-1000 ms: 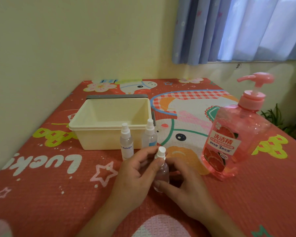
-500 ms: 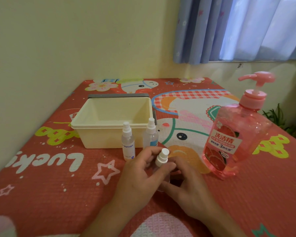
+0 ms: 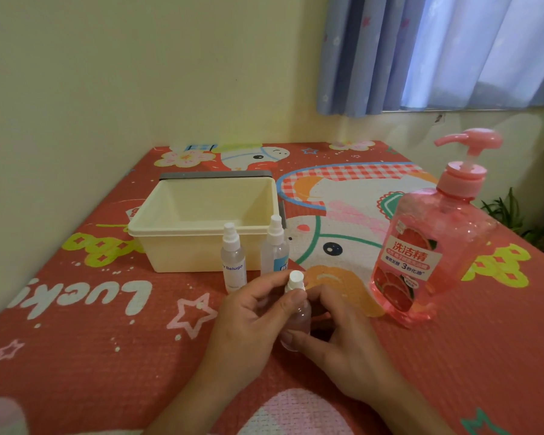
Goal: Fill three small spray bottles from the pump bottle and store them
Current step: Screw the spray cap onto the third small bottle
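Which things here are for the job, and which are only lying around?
Job: held spray bottle, in left hand and right hand; Beluga bottle; blue-label bottle; pump bottle; bin.
Lying about: curtain; plant; mat.

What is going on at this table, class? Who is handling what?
A person holds a small spray bottle in both hands. The left hand pinches it near the white spray top, and the right hand grips it near the base. The white-label bottle and the blue-label bottle stand upright in front of the cream bin. No bottle shows inside the bin. The pink pump bottle stands untouched to the right.
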### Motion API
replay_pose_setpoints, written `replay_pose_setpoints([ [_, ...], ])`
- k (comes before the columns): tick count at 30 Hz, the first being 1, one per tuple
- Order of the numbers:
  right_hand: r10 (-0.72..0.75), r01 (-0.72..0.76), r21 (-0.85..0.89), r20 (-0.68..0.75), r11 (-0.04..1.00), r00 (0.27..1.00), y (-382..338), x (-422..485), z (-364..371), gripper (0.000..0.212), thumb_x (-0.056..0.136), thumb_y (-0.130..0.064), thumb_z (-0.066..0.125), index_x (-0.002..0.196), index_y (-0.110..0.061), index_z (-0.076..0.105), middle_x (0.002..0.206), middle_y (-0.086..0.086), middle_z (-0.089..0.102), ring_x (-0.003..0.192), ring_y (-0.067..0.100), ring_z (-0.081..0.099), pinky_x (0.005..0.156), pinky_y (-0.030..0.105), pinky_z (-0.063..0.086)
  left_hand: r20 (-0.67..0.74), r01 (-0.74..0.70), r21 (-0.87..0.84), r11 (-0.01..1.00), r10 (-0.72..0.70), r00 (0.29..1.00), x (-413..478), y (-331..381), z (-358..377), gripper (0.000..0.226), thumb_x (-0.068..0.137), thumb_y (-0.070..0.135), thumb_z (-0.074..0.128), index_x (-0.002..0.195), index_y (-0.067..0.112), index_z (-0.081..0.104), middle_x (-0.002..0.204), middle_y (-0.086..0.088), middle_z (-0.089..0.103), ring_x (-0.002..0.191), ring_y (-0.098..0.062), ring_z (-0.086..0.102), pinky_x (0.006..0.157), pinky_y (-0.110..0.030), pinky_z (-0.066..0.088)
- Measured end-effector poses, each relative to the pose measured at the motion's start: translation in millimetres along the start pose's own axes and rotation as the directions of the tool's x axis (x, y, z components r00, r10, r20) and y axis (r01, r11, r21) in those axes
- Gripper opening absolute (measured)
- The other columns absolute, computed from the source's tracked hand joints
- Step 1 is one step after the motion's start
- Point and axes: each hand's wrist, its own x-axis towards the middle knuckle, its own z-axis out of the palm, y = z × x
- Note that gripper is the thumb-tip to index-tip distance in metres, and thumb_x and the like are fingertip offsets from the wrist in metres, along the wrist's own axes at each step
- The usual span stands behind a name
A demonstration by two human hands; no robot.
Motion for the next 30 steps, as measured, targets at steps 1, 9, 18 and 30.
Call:
replay_pose_setpoints([
  [1,0.000,0.000,-0.004,-0.001,1.000,1.000,0.3,0.0,0.1,0.033,0.073,-0.041,0.082,0.098,-0.035,0.063,0.094,-0.007,0.072,0.085,0.013,0.072,0.076,0.042,0.058,0.016,-0.001,0.025,1.000,0.000,1.000,-0.7,-0.5,-2.0,0.027,0.079,0.022,0.067,0.095,0.042,0.074,0.089,0.003,0.077,0.084,-0.008,0.073,0.073,-0.018,0.054],
  [9,-0.002,0.002,-0.023,-0.008,1.000,1.000,-0.6,-1.2,0.0,0.034,0.072,-0.043,0.081,0.098,-0.032,0.063,0.093,-0.008,0.072,0.085,0.012,0.070,0.075,0.042,0.057,0.151,-0.044,0.254,0.966,0.005,0.989,-5.1,3.4,-5.6,0.021,0.093,0.032,0.057,0.112,0.030,0.066,0.095,0.005,0.075,0.092,-0.012,0.071,0.084,-0.034,0.058],
  [18,-0.026,0.025,-0.038,-0.013,0.999,1.000,-1.8,-1.5,0.2,0.033,0.073,-0.043,0.081,0.098,-0.033,0.063,0.089,-0.010,0.070,0.081,0.011,0.069,0.070,0.032,0.055,0.024,-0.081,0.253,0.964,0.078,0.997,-3.4,-3.9,2.3,0.023,0.082,0.043,0.066,0.100,0.029,0.073,0.096,0.008,0.068,0.093,-0.012,0.067,0.087,-0.031,0.055],
  [30,-0.014,0.013,-0.023,-0.006,1.000,1.000,0.6,-0.9,1.0,0.035,0.071,-0.049,0.081,0.098,-0.035,0.062,0.091,-0.008,0.071,0.084,0.013,0.069,0.074,0.045,0.056,-0.018,-0.129,0.270,0.954,0.139,0.990,-4.2,-7.5,-3.9,0.026,0.083,0.043,0.062,0.108,0.040,0.066,0.102,0.012,0.072,0.100,-0.012,0.069,0.086,-0.032,0.056],
])
